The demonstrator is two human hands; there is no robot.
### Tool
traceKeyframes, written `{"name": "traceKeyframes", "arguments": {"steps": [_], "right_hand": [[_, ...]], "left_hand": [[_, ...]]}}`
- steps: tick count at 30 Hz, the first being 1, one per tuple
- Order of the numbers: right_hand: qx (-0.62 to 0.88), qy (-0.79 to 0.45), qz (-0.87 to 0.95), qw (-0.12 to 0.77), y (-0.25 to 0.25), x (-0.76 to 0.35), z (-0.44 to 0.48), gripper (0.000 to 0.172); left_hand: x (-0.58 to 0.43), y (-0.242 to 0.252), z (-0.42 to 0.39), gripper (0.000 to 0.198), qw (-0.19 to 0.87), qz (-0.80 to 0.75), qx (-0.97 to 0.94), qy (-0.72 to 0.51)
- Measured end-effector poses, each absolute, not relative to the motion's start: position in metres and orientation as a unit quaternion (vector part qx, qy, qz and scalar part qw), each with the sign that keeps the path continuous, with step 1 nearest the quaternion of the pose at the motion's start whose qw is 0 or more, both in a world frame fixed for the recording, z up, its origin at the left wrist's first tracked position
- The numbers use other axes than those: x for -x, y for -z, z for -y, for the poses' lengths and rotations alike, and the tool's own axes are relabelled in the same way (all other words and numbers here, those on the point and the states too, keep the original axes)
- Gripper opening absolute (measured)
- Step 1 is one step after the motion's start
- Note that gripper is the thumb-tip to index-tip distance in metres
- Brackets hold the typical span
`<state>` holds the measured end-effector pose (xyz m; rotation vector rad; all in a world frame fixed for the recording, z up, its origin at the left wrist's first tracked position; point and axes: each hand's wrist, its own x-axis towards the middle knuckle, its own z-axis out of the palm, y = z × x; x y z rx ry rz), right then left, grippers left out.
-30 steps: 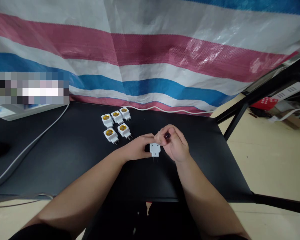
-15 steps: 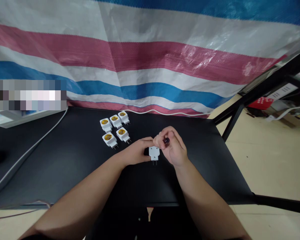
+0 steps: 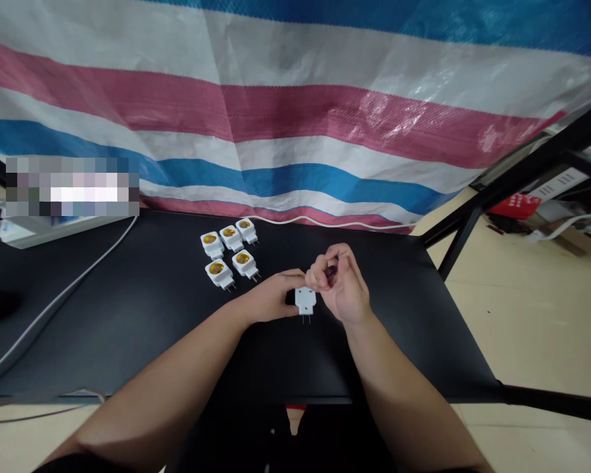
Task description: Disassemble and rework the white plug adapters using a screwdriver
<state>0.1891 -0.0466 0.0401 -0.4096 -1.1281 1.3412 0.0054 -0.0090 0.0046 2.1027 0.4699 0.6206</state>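
Note:
A white plug-in lamp socket (image 3: 305, 301) lies on the black table with its back up. Small screw holes show in it, and its two pins point toward me. My left hand (image 3: 276, 297) grips it from the left side, thumb near the pin end and fingers at the far end. Over its far right edge, my right hand (image 3: 342, 282) is closed round a screwdriver (image 3: 331, 270). Only the dark handle end shows; the shaft and tip are hidden by my fingers. Several more lamp sockets (image 3: 219, 270) with brass-coloured insides stand in two rows to the left.
A black table (image 3: 148, 315) spans the view. White cable (image 3: 73, 282) crosses its left side, near a dark computer mouse (image 3: 0, 305). Striped plastic sheeting (image 3: 285, 112) hangs behind the table. A black metal frame (image 3: 460, 240) stands at the right edge.
The view has shifted slightly, so the table things sit a little further right. My right hand has turned a little with the screwdriver. My left hand keeps its hold on the lamp socket.

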Motion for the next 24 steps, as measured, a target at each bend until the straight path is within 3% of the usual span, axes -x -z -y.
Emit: {"name": "traceKeyframes", "arguments": {"steps": [8,11,19,24], "right_hand": [[0.234,-0.566,0.557,0.562,-0.0378,-0.1993,0.0445,0.024],[0.216,-0.596,0.525,0.568,-0.0405,-0.1971,0.0462,0.032],[0.223,-0.545,0.553,0.589,-0.0337,-0.1982,0.0424,0.025],[0.227,-0.591,0.504,0.588,-0.0426,-0.1963,0.0437,0.041]], "left_hand": [[-0.0066,-0.0027,0.0098,0.031,0.42,-0.189,-0.846,-0.267],[-0.0067,-0.005,0.0104,0.038,0.422,-0.186,-0.848,-0.26],[-0.0065,-0.0077,0.0108,0.044,0.428,-0.187,-0.846,-0.256],[-0.0062,-0.0079,0.0106,0.047,0.424,-0.192,-0.849,-0.25]]}}
